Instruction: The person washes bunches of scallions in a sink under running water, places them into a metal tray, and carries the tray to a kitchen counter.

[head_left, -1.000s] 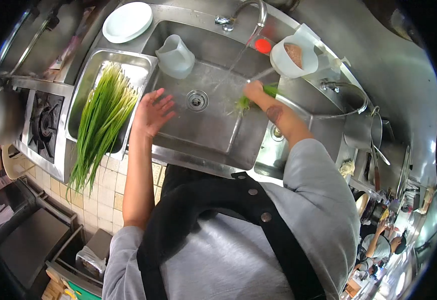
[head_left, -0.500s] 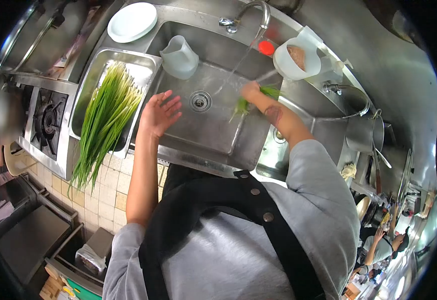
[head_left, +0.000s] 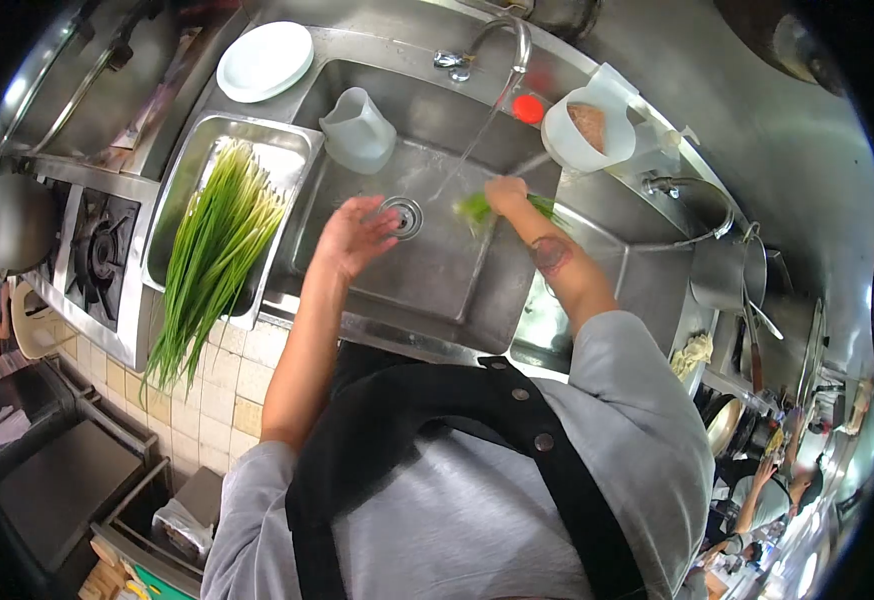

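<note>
My right hand point(head_left: 506, 193) is closed around a bunch of green onions point(head_left: 475, 209), over the right part of the sink point(head_left: 422, 270); the leaves stick out on both sides of the fist. Fingers apart and holding nothing, my left hand point(head_left: 356, 238) hovers over the sink near the drain point(head_left: 403, 217). Water runs from the faucet point(head_left: 517, 45) into the basin, left of the bunch. More green onions point(head_left: 219, 250) lie in a metal tray point(head_left: 308, 150) left of the sink, their green ends hanging over its front edge.
A translucent pitcher point(head_left: 359, 135) lies in the sink's back left corner. White plates point(head_left: 266, 62) sit behind the tray. At the back right are a red lid point(head_left: 528, 109) and a white container point(head_left: 560, 138). A stove point(head_left: 105, 260) is at left; people point(head_left: 769, 498) stand far right.
My left hand has moved right, toward the drain. My right hand has shifted slightly with the bunch, whose leaves now point left toward the running water. The view has tilted a little.
</note>
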Motion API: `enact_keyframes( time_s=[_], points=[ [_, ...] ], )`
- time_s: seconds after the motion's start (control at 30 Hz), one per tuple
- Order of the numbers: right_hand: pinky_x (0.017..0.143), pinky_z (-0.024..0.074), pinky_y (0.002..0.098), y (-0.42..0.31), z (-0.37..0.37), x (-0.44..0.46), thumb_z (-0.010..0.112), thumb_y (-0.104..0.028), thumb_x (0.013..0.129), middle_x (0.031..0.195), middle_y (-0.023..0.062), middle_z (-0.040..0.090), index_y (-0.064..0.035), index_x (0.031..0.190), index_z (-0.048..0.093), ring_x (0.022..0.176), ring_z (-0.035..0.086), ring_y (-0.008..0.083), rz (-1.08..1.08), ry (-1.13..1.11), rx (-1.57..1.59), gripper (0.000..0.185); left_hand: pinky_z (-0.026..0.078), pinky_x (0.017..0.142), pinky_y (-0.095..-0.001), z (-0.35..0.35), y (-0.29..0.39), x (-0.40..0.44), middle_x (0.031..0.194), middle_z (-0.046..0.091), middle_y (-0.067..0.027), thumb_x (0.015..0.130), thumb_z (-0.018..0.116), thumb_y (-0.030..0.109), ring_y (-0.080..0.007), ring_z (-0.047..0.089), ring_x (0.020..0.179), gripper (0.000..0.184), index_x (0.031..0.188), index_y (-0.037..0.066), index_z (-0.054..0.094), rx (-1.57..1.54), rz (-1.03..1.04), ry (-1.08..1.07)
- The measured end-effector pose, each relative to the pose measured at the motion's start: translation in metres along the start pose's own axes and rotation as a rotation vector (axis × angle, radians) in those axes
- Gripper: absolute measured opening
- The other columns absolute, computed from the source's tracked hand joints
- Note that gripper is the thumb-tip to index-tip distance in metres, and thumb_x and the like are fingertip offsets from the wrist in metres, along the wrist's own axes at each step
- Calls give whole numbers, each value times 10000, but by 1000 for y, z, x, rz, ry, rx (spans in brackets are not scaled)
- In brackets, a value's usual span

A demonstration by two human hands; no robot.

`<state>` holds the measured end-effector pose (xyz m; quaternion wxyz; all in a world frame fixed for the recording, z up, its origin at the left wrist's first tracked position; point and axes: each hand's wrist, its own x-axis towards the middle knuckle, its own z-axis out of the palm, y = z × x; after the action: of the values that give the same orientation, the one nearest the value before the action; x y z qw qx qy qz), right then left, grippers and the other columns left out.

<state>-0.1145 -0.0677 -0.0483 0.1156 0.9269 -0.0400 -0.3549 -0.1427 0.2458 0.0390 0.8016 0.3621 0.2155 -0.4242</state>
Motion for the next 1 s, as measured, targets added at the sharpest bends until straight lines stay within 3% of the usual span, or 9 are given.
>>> enact_keyframes(
  time_s=[0.1,0.2,0.33,0.37,0.4,0.5,0.6,0.77,1.0],
  points=[
    [782,483,370,0,-22,5,500,-178,816,1131,99,591,-54,1145,550,1016,584,298,-41,240,362,355,327,963,-429,3,-22,49,1210,465,-188,825,514,410,-284,434,1110,555,1233,48,414,-7,-134,-80],
    [626,487,325,7,-35,-1,516,-162,826,959,88,637,-28,1145,513,800,635,233,-299,530,548,347,340,950,-418,41,-31,85,1207,459,-196,815,535,477,-293,427,1116,638,1247,28,398,-42,-179,-9],
    [477,397,242,4,-56,-73,583,-158,829,759,9,515,-78,1187,458,549,476,97,-307,166,1517,388,342,957,-414,91,-25,132,1165,492,-173,778,563,561,-296,433,1119,734,1234,11,393,-143,7,95],
    [461,370,224,-1,-54,-89,588,-156,832,731,-8,477,-73,1181,452,536,433,75,-335,172,1643,384,357,964,-415,90,-20,143,1105,531,-147,817,565,476,-292,470,1096,627,1198,3,410,-198,86,-167],
    [445,343,206,-4,-50,-100,592,-154,834,702,-24,438,-69,1174,445,524,390,53,-361,178,1771,380,368,957,-415,97,-17,152,1103,536,-146,838,550,434,-290,483,1082,566,1184,5,421,-235,133,-187],
    [492,405,240,-9,-20,-98,615,-154,817,747,1,504,-18,1159,424,569,474,80,-288,431,1686,414,444,885,-403,121,-10,170,1079,566,-154,900,505,226,-284,543,1012,316,1118,-3,488,-323,178,-223],
    [516,422,238,-8,-13,-98,629,-181,818,765,5,510,-6,1145,427,586,499,88,-329,486,1728,422,488,817,-393,136,-14,163,1032,596,-136,887,524,150,-270,579,951,271,1096,-22,515,-47,353,-254],
    [577,470,257,-4,-29,-101,625,-224,830,881,64,587,9,1103,467,681,603,147,-383,378,1893,391,519,605,-367,153,-8,150,850,631,-121,628,763,-6,-216,618,699,348,929,-40,590,11,440,-54],
    [607,510,301,-8,-46,-73,518,-229,897,953,119,603,-3,1114,479,734,630,215,-533,291,2083,316,510,730,-368,130,25,142,954,611,-102,760,660,26,-226,603,837,273,1013,-11,564,112,399,-287]
  ],
)
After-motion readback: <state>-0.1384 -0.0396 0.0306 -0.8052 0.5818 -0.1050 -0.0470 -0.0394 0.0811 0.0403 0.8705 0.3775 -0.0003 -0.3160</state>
